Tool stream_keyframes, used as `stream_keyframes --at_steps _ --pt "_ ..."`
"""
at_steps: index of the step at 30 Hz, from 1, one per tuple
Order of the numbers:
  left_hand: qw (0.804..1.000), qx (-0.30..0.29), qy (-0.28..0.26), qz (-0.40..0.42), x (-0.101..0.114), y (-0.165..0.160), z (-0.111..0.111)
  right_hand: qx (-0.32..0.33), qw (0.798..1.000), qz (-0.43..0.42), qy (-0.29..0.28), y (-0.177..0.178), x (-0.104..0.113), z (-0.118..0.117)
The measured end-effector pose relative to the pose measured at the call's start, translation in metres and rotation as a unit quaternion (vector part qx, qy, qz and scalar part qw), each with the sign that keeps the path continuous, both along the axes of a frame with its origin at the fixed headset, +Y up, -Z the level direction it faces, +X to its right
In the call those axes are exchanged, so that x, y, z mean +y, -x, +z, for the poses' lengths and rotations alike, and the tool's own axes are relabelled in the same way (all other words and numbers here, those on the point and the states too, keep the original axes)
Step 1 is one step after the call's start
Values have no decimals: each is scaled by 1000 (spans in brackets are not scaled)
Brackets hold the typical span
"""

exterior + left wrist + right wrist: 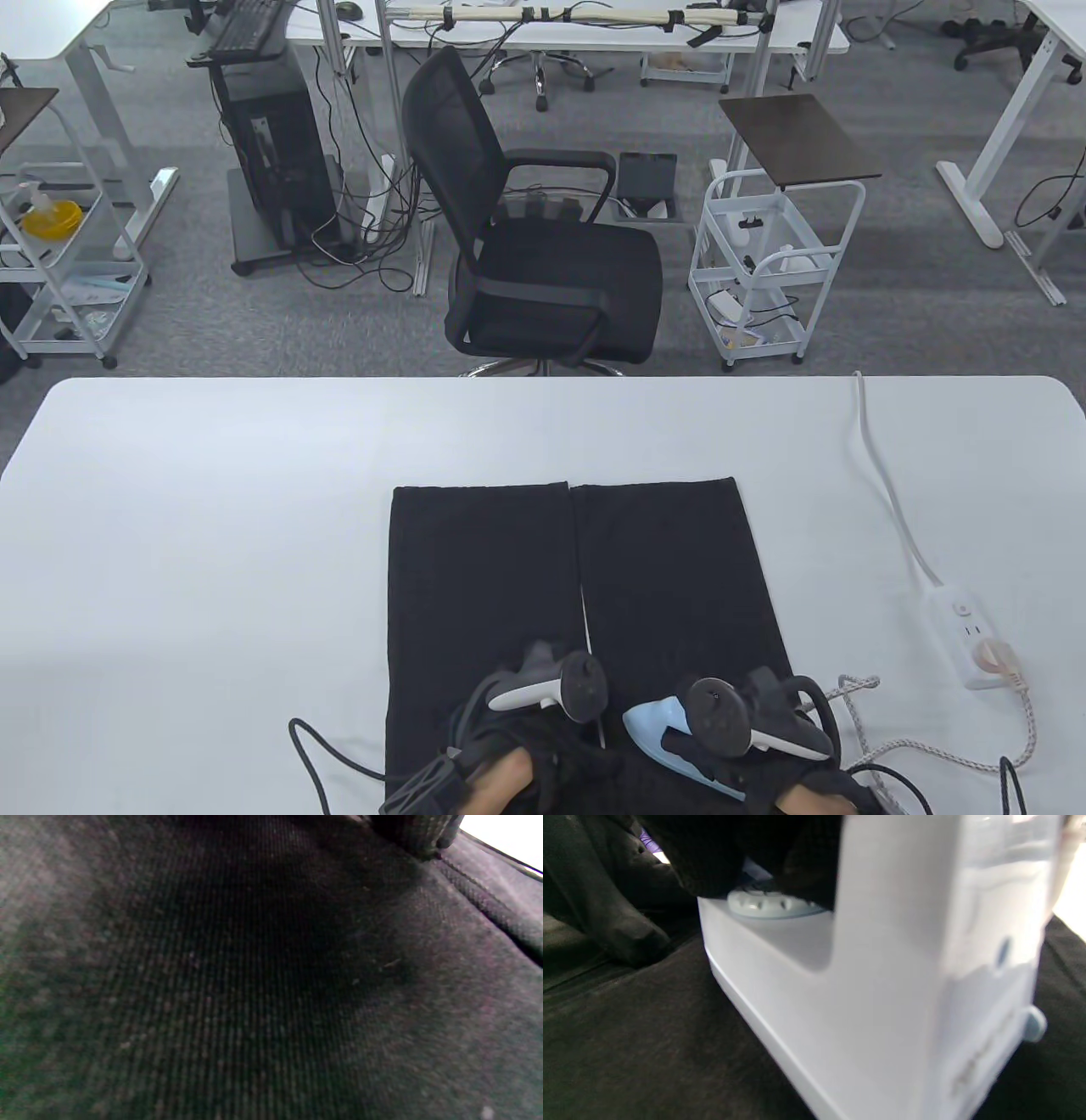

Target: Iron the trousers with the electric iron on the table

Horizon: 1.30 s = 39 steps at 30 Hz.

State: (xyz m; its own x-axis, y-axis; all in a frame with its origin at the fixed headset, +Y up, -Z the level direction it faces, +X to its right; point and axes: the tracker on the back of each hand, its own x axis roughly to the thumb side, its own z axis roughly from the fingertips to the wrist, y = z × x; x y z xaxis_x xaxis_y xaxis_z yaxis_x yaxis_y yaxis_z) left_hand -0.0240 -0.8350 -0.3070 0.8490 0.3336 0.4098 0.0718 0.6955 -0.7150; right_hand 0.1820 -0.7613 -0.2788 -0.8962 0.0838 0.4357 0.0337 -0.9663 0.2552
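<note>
Black trousers [577, 577] laid flat on white table [212, 509], legs side by side, hems toward far edge, pale blue-and-white electric iron [657, 730] sole-down on right leg near bottom edge, tip pointing away, braided cord [933, 747] trailing right

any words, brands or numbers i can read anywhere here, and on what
No text can be read in any view.
Iron: a raised marking low on its side in the right wrist view, too blurred to read.
Power strip: no legible marking, too small.
Trousers: no label showing.
Yellow container on the cart: too small to tell.
</note>
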Motion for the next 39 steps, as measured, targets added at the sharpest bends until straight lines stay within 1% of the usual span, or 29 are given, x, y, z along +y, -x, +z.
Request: stream_keyframes --at_steps 1,4,6,7,11,14,18,21,23,24,27,29,30,35,39 --pt "1000 -1 0 0 0 0 0 -5 1000 -1 -10 -1 0 -7" --pt "1000 -2 1 -1 0 0 0 -36 999 -4 -9 -2 0 -34" --pt "1000 -3 1 -1 0 0 0 -64 998 -4 -11 -2 1 -60" --pt "1000 -3 1 -1 0 0 0 -74 997 -4 -11 -2 1 -69" --pt "1000 -4 1 -2 0 -1 0 -126 992 -3 -13 -2 1 -124" --pt "1000 -4 1 -2 0 -1 0 -151 988 -2 -14 -1 1 -157" --pt "1000 -3 1 -1 0 -1 0 -194 981 -1 -16 -5 2 -191" --pt "1000 -2 2 -1 0 -1 0 -237 971 -1 -27 -9 2 -204" --pt "1000 -2 2 -2 0 -1 0 -273 962 -7 -23 -12 2 -208" --pt "1000 -2 1 -2 0 -1 0 -279 960 -7 -21 -12 2 -208" --pt "1000 -3 2 -3 0 -1 0 -275 961 -1 -19 -11 2 -206" --pt "1000 -2 2 -3 0 -1 0 -261 965 -1 -3 -9 2 -201" --pt "1000 -2 2 -3 0 0 0 -251 968 2 -6 -9 2 -198" --pt "1000 -3 3 -4 0 0 0 -193 981 0 6 -3 2 -165" --pt "1000 -3 2 -3 -1 0 0 -143 990 1 1 0 1 -124"
